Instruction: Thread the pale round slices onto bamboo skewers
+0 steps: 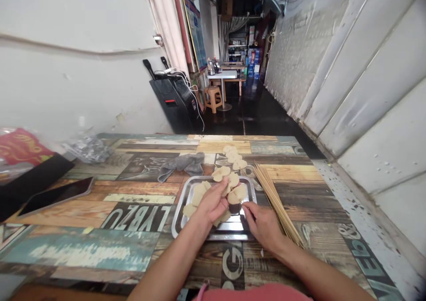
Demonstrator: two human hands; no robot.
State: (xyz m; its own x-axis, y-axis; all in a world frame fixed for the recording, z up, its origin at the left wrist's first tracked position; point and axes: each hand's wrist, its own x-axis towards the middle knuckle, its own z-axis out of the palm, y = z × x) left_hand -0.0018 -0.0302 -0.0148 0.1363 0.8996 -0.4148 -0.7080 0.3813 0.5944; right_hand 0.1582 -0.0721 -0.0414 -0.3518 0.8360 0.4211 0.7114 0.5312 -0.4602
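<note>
A metal tray (178, 212) lies on the patterned table, with thin pale beige slices (199, 192) in its left part. Over the tray, my left hand (213, 202) pinches a pale slice (237, 194) between its fingers. My right hand (261, 225) is closed on the near end of a thin skewer, which runs up to that slice; most of the stick is hidden. More pale slices (234, 156) stretch in a row past the tray's far edge onto the table. Right of the tray lies a bundle of bamboo skewers (276, 199).
A grey cloth (183, 164) is crumpled behind the tray. To the left are a dark phone (60, 196), a clear crinkled bag (88, 148) and a red package (23, 148). Beyond the table stand a black speaker-like case (173, 99) and a stool (213, 97).
</note>
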